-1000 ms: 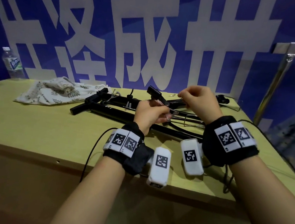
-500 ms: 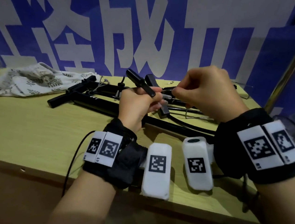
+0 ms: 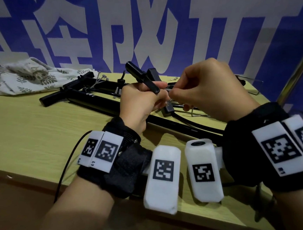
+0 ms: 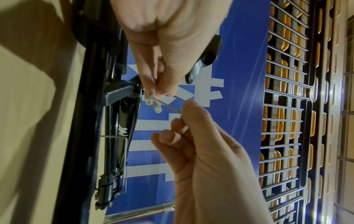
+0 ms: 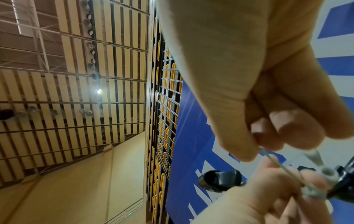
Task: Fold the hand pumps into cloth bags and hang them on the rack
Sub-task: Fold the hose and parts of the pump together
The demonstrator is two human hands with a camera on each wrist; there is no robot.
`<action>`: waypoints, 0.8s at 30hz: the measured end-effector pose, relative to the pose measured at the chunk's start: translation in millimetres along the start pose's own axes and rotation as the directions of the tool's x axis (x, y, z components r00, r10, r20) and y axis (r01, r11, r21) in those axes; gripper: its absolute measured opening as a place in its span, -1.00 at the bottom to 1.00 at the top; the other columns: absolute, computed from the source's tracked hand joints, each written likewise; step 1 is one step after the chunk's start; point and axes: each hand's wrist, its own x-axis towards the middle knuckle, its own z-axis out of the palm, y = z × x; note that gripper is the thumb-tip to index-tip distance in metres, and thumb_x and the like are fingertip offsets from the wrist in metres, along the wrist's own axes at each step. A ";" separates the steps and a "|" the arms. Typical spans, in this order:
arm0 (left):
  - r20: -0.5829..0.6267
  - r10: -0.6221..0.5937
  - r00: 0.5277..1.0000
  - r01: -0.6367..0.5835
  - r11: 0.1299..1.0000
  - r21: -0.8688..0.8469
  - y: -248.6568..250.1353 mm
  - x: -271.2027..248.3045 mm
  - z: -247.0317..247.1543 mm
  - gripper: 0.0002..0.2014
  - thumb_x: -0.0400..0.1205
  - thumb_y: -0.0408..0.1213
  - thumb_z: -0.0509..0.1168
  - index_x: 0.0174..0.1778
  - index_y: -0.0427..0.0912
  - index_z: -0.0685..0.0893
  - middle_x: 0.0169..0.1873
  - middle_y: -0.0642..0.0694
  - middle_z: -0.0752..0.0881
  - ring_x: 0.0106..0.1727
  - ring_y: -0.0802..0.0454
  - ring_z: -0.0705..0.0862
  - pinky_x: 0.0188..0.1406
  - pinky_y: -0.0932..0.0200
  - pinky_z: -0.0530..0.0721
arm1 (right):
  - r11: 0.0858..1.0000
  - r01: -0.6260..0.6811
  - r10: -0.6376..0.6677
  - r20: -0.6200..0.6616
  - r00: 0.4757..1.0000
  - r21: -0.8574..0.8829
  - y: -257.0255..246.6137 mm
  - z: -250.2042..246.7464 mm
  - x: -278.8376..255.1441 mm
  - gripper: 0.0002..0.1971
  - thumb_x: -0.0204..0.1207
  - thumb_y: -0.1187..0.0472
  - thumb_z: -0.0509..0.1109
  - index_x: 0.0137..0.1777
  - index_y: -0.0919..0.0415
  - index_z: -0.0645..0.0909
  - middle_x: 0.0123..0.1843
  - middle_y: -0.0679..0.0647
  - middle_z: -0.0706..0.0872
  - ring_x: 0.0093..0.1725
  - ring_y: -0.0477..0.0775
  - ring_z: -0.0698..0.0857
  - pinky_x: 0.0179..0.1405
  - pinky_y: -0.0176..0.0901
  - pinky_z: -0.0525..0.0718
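Two black hand pumps (image 3: 100, 101) lie side by side on the yellow table (image 3: 26, 131). A leaf-print cloth bag (image 3: 22, 76) lies crumpled at the back left. My left hand (image 3: 158, 95) is raised over the pumps and grips a black hose head with a lever (image 3: 143, 77), along with small white plastic adapters (image 4: 153, 103). My right hand (image 3: 174, 93) meets it and pinches a thin metal needle (image 4: 166, 105) that runs into the adapters (image 5: 316, 191). In the right wrist view the needle (image 5: 283, 166) spans the gap between both hands.
A blue banner with white characters (image 3: 154, 32) backs the table. A metal post (image 3: 301, 69) stands at the right. A wire foot (image 3: 198, 115) and black hose (image 3: 192, 122) lie under my hands. A metal wire grid (image 4: 287, 106) rises behind the banner.
Both hands have risen off the pumps and come closer to me, still joined at the hose head. My view has shifted nearer and to the right.
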 end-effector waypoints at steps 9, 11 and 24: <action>0.009 0.003 1.000 -0.003 1.000 0.029 -0.2 -1.2 0.0 -0.82 0.45 -0.57 0.43 -0.23 -0.18 0.75 -0.32 -0.10 0.78 -0.30 0.12 0.77 -0.43 0.39 0.67 | 1.000 -0.003 0.003 -0.003 1.000 -0.029 0.6 2.1 0.6 -0.85 0.42 0.11 0.46 -0.34 0.01 0.58 -0.40 -0.15 0.64 -0.46 -0.40 0.63 -0.51 -0.67 0.51; 0.015 0.001 1.000 -0.002 1.000 0.028 0.4 -2.1 0.1 -0.83 0.45 -0.57 0.43 -0.21 -0.20 0.76 -0.28 -0.12 0.79 -0.27 0.10 0.77 -0.43 0.38 0.68 | 0.998 -0.010 0.010 0.004 1.000 -0.054 0.9 2.3 0.6 -0.87 0.41 0.08 0.46 -0.31 0.04 0.61 -0.38 -0.13 0.65 -0.45 -0.30 0.65 -0.47 -0.69 0.51; 0.116 -0.033 0.993 0.046 0.993 -0.107 2.0 -5.3 2.4 -0.80 0.52 -0.58 0.33 -0.24 -0.19 0.71 -0.37 -0.06 0.78 -0.37 0.16 0.77 -0.42 0.31 0.71 | 0.988 0.017 0.009 0.165 0.986 -0.151 4.1 3.8 3.5 -0.85 0.40 0.22 0.52 -0.31 0.04 0.61 -0.33 -0.14 0.64 -0.38 -0.25 0.62 -0.37 -0.52 0.51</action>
